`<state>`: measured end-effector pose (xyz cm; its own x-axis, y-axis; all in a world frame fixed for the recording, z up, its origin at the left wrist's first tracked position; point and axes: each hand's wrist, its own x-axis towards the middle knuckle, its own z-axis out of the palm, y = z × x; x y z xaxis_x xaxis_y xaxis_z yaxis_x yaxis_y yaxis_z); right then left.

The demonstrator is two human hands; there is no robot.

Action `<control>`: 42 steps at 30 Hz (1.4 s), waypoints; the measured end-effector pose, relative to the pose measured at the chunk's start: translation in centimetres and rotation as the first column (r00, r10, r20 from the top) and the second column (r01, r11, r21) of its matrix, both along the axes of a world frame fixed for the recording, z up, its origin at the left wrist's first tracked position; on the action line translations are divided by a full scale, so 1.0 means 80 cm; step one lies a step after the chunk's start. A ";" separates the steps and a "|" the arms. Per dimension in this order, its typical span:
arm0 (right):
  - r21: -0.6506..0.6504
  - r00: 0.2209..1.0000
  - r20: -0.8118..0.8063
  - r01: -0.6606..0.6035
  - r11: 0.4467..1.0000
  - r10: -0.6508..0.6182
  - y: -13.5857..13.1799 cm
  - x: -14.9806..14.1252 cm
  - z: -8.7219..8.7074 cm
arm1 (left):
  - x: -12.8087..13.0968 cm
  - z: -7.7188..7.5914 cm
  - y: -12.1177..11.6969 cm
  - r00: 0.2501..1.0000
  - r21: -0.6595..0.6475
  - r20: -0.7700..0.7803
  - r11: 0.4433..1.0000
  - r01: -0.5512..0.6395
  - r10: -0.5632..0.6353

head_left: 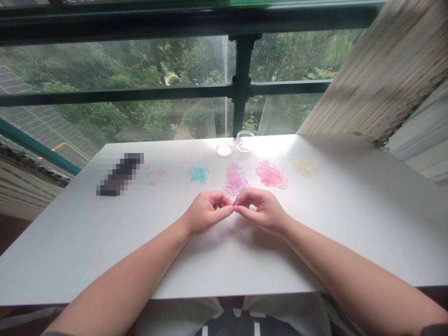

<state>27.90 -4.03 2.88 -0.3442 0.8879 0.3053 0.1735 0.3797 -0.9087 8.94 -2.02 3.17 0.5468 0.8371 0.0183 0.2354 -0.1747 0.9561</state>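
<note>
My left hand [210, 212] and my right hand [261, 209] meet fingertip to fingertip over the middle of the white table. Both are closed in a pinch; whatever lies between the tips is too small to make out. Just beyond them is a pile of purple, thin band-like loops [235, 179], partly hidden by my right hand. To its right lies a pink pile of loops [271, 174], then a pale yellow pile [303, 167]. A turquoise pile [198, 174] sits to the left, with a few scattered pink loops [156, 175] further left.
A clear round container [245, 141] and a clear round lid [224, 150] stand at the table's back edge by the window. A dark, pixelated object [121, 174] lies at the back left. Striped curtains [353, 70] hang at the right.
</note>
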 end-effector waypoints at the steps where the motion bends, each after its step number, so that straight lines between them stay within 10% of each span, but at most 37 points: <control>1: -0.006 1.000 -0.008 0.001 1.000 -0.001 0.000 -0.001 0.000 | 0.001 0.001 0.000 1.000 0.011 -0.004 1.000 0.003 -0.003; 42: -0.003 0.999 -0.045 -0.021 1.000 0.021 -0.004 -0.007 0.001 | 0.009 0.004 0.003 0.981 -0.257 0.190 0.966 0.001 0.050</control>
